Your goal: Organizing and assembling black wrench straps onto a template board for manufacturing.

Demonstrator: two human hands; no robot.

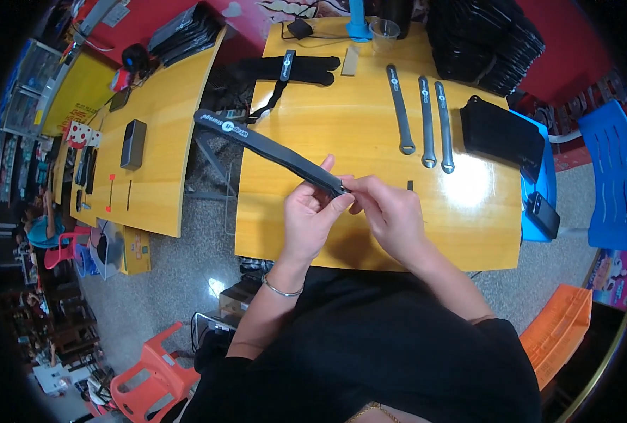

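Note:
A long dark grey strap (274, 149) with white print and a rounded far end slants up and left over the yellow table (370, 137). Its near end lies between the thumb and fingers of my left hand (306, 222), which is closed on it. My right hand (398, 215) pinches that same end; fingers hide the exact grip and any small part there. Beyond my right hand lie three similar grey straps (400, 109), side by side, each with a slot at the near end. A small black strip (410, 185) sits just past my right hand.
At the back left lie black straps (313, 70) bundled under a grey one. A stack of black packs (486, 42) stands at the back right, near a black pouch (500, 137). A phone (542, 215) rests on a blue stool; an orange crate (556, 331) stands lower right.

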